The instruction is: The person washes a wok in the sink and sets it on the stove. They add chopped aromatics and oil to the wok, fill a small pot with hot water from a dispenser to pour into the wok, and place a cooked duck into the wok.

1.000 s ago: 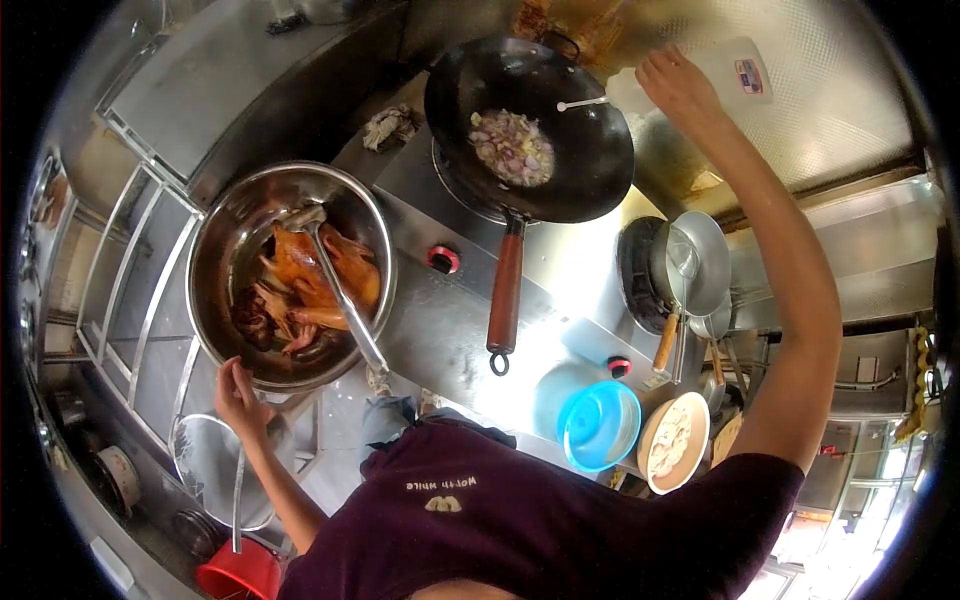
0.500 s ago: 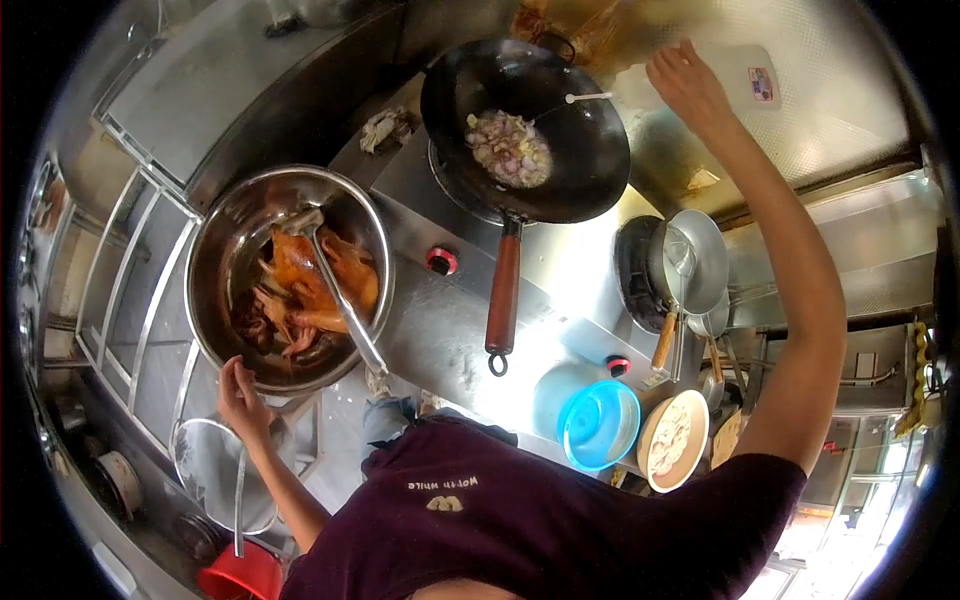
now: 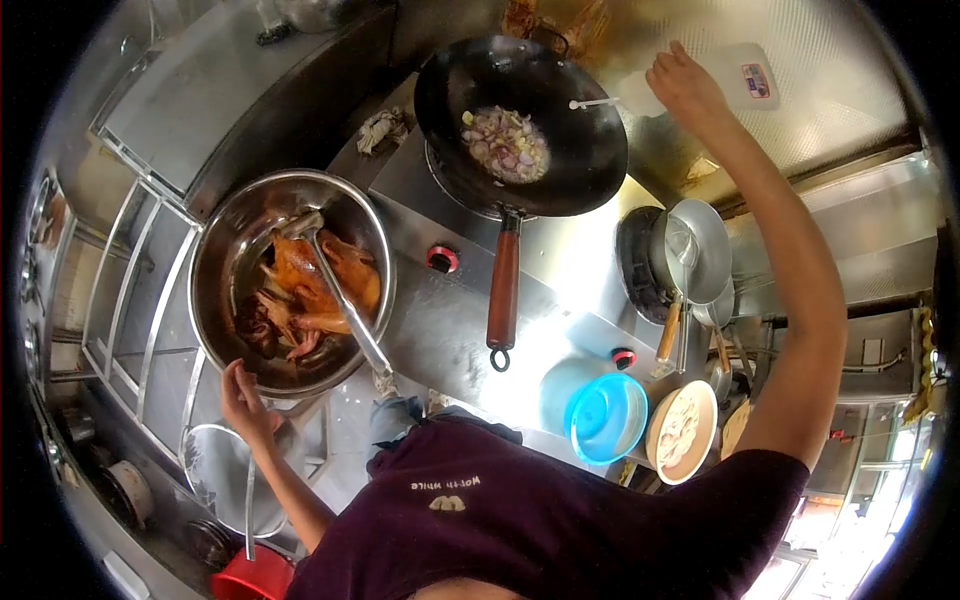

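My right hand is closed around a pale translucent bottle, held tilted on its side. Its thin white spout points left over the wok. Chopped purple and pale pieces lie in the wok's bottom, and its wooden handle points toward me. My left hand is at the lower rim of a steel bowl, fingers bent; whether they grip the rim cannot be told. Inside the bowl are browned poultry and a long metal utensil.
Right of the wok, small pans sit on a second burner. A blue basin and a bowl of pale pieces stand at the front right. A crumpled cloth lies left of the wok. At the lower left are a bucket and a red container.
My right hand and the bottle have moved slightly right, and the spout has shifted a little right over the wok. My left hand stays by the bowl; the view has shifted slightly.
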A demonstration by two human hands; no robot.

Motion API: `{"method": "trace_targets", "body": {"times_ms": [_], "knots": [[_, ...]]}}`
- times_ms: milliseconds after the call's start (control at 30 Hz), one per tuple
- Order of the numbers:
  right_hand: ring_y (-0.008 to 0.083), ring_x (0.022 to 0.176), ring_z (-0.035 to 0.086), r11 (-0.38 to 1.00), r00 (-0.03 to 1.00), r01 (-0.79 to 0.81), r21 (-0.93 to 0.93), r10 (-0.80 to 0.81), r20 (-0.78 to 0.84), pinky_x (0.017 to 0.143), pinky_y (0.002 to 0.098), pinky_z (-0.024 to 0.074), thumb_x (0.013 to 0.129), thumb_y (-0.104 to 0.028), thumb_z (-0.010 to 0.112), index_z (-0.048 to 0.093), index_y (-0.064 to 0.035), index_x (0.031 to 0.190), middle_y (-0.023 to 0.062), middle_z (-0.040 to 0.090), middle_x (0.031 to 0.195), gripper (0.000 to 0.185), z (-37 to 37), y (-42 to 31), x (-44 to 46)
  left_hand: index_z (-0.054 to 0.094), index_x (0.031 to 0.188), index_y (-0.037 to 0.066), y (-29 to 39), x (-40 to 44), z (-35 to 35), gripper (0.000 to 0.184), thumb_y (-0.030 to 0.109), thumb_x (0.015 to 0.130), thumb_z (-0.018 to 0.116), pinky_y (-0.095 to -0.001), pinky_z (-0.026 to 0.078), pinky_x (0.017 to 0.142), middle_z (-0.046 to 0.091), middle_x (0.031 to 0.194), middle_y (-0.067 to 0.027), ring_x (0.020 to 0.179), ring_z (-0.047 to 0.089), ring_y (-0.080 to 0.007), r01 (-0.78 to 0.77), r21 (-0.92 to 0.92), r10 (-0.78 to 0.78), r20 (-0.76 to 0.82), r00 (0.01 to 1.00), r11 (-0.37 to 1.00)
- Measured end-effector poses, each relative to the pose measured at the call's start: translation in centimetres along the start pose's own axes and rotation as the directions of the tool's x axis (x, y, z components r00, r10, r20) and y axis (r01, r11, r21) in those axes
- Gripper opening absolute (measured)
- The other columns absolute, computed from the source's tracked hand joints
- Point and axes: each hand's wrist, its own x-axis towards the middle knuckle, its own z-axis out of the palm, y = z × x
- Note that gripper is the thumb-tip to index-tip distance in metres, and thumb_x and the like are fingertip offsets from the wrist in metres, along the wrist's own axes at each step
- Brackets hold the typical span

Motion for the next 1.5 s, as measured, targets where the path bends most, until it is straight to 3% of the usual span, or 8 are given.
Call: {"method": "trace_targets", "body": {"times_ms": [267,467,667,867,1167,1267,1367,1500], "knots": [[0.019,0.089,0.05,1.0,1.0,-0.003,-0.022,0.003,0.012,0.099,0.0369,0.0278,0.068,-0.006,0.053,0.054,-0.0065,0.076,0.0068,0.053,0.076,0.008,-0.3,0.4,-0.7,0.057,0.095,0.0,-0.2,0.5,-0.2,0.018,0.014,0.089,0.047,-0.0216,0.043,0.058,0.057,0.072,-0.0058,0.064,0.053,-0.01,-0.022,0.013,0.022,0.005,1.0,1.0],[0.0202,0.088,0.05,0.986,0.986,-0.124,0.111,0.135,-0.099,0.098,0.0385,0.03,0.067,-0.005,0.052,0.053,-0.0049,0.078,0.0079,0.053,0.082,0.01,0.1,0.2,-0.6,0.057,0.095,0.0,0.3,0.7,-0.2,0.018,0.013,0.088,0.047,-0.0214,0.042,0.057,0.057,0.073,-0.0057,0.065,0.053,-0.01,-0.02,0.015,0.019,0.017,1.0,1.0],[0.0214,0.088,0.052,0.999,0.947,-0.021,0.029,0.03,-0.32,0.095,0.0388,0.0325,0.069,-0.012,0.053,0.058,-0.0062,0.076,0.0073,0.057,0.077,0.01,1.8,-0.8,-0.1,0.056,0.095,-0.001,0.0,0.8,-0.6,0.018,0.011,0.089,0.045,-0.0206,0.042,0.059,0.057,0.077,-0.0054,0.068,0.053,-0.0092,0.001,-0.051,0.0,0.018,1.0,0.999],[0.0209,0.088,0.052,0.997,0.996,-0.033,0.064,0.038,-0.079,0.095,0.0379,0.0324,0.068,-0.011,0.053,0.058,-0.0055,0.07,0.0059,0.057,0.071,0.008,-0.8,-1.1,0.4,0.056,0.095,-0.001,-1.0,1.2,-1.2,0.017,0.01,0.089,0.045,-0.0205,0.042,0.059,0.057,0.076,-0.0049,0.066,0.053,-0.009,-0.04,0.001,0.039,0.024,0.999,0.999],[0.0191,0.082,0.049,0.997,0.988,-0.065,-0.052,0.057,-0.142,0.092,0.0366,0.0336,0.068,-0.011,0.053,0.054,-0.0078,0.071,0.0046,0.052,0.07,0.004,-1.8,-0.5,0.0,0.056,0.095,-0.001,-1.0,3.2,-1.2,0.017,0.011,0.088,0.046,-0.0214,0.043,0.058,0.057,0.075,-0.0054,0.065,0.054,-0.0094,-0.05,-0.027,0.051,0.032,0.998,0.998],[0.0197,0.082,0.049,0.989,0.955,-0.072,0.129,0.106,-0.277,0.093,0.037,0.034,0.067,-0.01,0.052,0.053,-0.008,0.07,0.0052,0.052,0.071,0.004,-1.2,-0.6,0.0,0.057,0.095,0.0,-1.7,3.8,-1.2,0.017,0.011,0.088,0.046,-0.0213,0.044,0.058,0.057,0.075,-0.006,0.065,0.054,-0.0096,-0.037,-0.079,0.039,0.028,0.999,0.996],[0.0193,0.082,0.049,0.995,0.951,-0.069,0.066,0.086,-0.298,0.093,0.0372,0.0344,0.067,-0.009,0.052,0.053,-0.0077,0.069,0.0048,0.052,0.069,0.003,-1.1,-1.6,0.4,0.057,0.095,-0.001,-2.5,4.5,-1.5,0.018,0.012,0.088,0.047,-0.0212,0.043,0.057,0.057,0.074,-0.0062,0.064,0.054,-0.0101,-0.04,-0.038,0.043,0.065,0.997,0.998],[0.02,0.084,0.051,0.994,0.993,-0.023,0.108,0.036,-0.115,0.092,0.0368,0.0343,0.065,-0.011,0.054,0.058,-0.006,0.07,0.006,0.054,0.069,0.008,-2.4,-2.1,1.0,0.057,0.094,0.0,-3.3,5.3,-1.4,0.018,0.013,0.088,0.047,-0.0214,0.042,0.055,0.056,0.071,-0.0057,0.062,0.053,-0.0101,-0.086,-0.027,0.088,0.062,0.994,0.996]]}}
